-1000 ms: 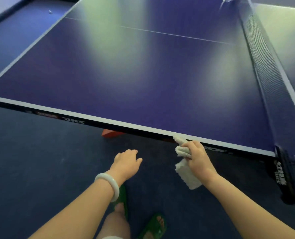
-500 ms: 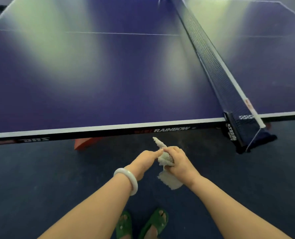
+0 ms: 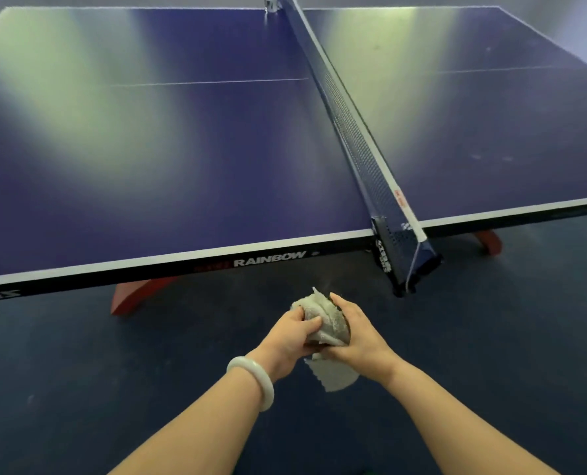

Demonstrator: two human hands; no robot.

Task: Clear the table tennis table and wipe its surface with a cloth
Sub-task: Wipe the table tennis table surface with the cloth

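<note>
A crumpled, pale grey-white cloth (image 3: 326, 320) is held off the blue table tennis worktop (image 3: 182, 166), above the dark blue floor (image 3: 79, 371), just before the near edge. The left grip (image 3: 287, 337), with a white bangle (image 3: 252, 380) at its wrist, curls round the cloth's left side. The right grip (image 3: 357, 332) clasps its right side, and a corner of cloth hangs below. The dark mesh net (image 3: 353, 132) stands near.

Dim room. Pale greenish glare streaks the table tennis table (image 3: 216, 173) toward 11 and 1 o'clock. Edges bow, and detail is soft.
</note>
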